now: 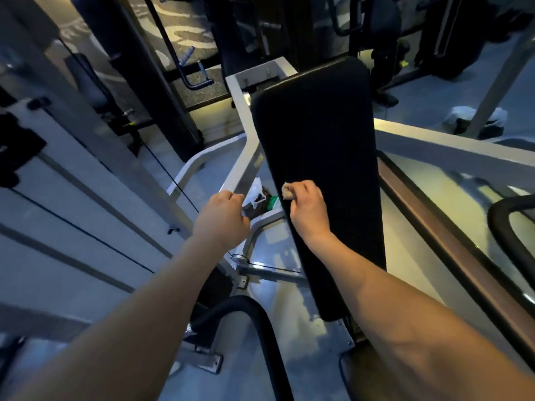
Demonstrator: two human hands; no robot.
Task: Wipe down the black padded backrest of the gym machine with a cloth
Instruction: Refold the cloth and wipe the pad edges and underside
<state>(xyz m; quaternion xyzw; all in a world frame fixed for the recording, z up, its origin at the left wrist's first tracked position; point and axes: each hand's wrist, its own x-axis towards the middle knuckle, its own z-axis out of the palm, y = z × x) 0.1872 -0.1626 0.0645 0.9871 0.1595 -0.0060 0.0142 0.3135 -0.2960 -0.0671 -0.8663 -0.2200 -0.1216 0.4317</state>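
Note:
The black padded backrest point(318, 146) runs long and narrow down the middle of the head view, tilted away from me. My right hand point(308, 206) rests on its left edge about halfway down, fingers closed around a small tan cloth point(287, 190) that pokes out at the knuckles. My left hand point(223, 218) hovers just left of the pad over the grey frame, fingers curled loosely, nothing visible in it.
A grey metal frame point(246, 134) flanks the pad on the left, with a white bag and a green item point(272, 201) tucked beside it. Black curved handles point(260, 328) sit low centre and far right. Cables and a weight stack stand at left.

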